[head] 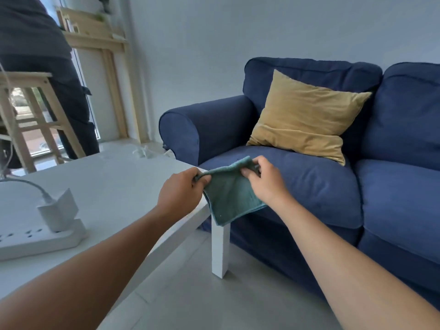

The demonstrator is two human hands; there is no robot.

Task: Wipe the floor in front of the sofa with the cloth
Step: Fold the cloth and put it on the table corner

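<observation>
A teal cloth (229,194) hangs in the air over the far corner of the white table, held by its top edge. My left hand (181,194) pinches its left corner and my right hand (264,179) pinches its right corner. The lower part of the cloth droops in front of the table leg. The dark blue sofa (321,182) stands to the right, with a mustard cushion (307,117) leaning on its backrest. The pale tiled floor (238,303) in front of the sofa shows below my arms.
A white low table (114,186) fills the left, with its leg (220,251) near the sofa. A white power strip (40,239) with a plugged adapter lies on it. A wooden stool (31,120) and a person in dark clothes (54,75) stand at the back left.
</observation>
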